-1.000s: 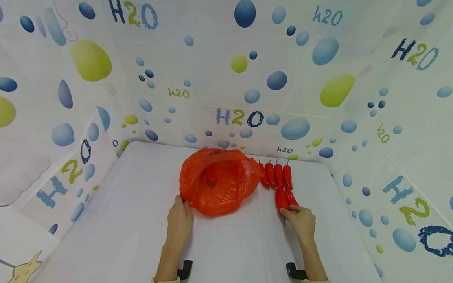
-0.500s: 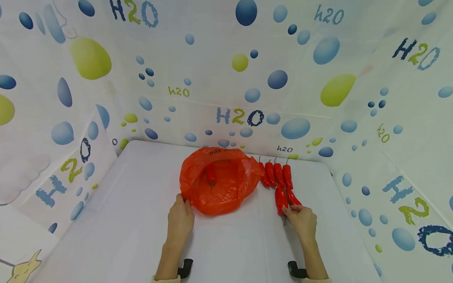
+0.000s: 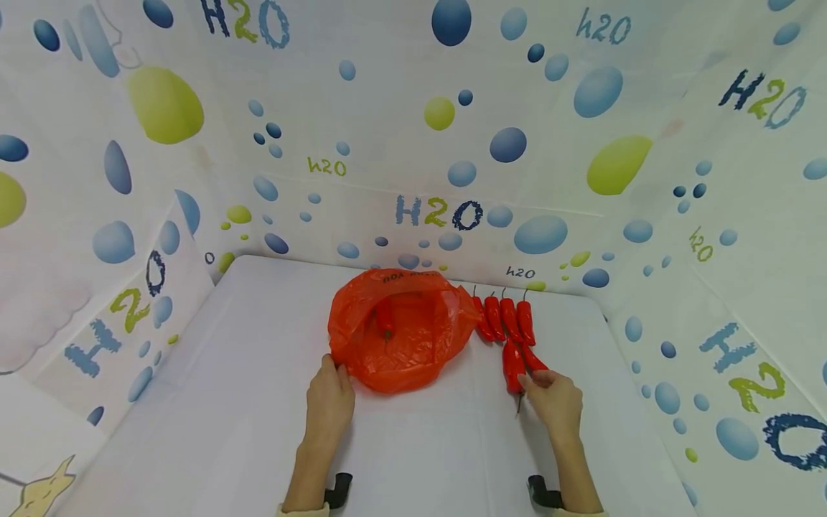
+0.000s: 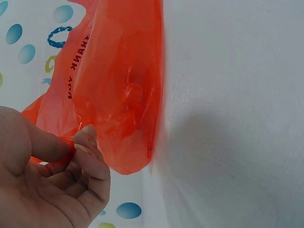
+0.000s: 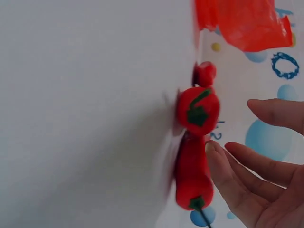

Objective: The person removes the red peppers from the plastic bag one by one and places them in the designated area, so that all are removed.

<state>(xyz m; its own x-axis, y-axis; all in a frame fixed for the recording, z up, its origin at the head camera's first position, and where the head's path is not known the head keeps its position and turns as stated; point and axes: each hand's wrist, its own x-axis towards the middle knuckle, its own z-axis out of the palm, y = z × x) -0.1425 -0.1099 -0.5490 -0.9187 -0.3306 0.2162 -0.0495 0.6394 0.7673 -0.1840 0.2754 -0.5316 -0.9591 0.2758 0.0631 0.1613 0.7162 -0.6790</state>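
A crumpled orange-red plastic bag [image 3: 403, 373] lies with its mouth open, one red pepper [image 3: 385, 319] inside. The left hand [image 3: 330, 402] pinches the bag's near left edge; the left wrist view shows thumb and fingers of that hand [image 4: 57, 175] closed on the film [image 4: 114, 95]. Two red peppers [image 3: 512, 368] [image 3: 533, 357] lie in front of a row of several more [image 3: 509, 319]. At their near ends is the right hand [image 3: 554, 406]. In the right wrist view this hand [image 5: 261, 175] has thumb and fingers spread, a fingertip beside the stacked-looking peppers [image 5: 192, 171].
A white table [image 3: 258, 345] carries everything. Behind and at both sides hangs a white sheet [image 3: 388, 108] printed with blue and green drops and lettering. Dark curved pieces [image 3: 339, 492] [image 3: 544, 493] sit beside both wrists.
The right hand has shifted slightly right, and its fingers have drawn a little off the left front pepper. The right front pepper's near end has moved slightly. The left hand keeps its hold.
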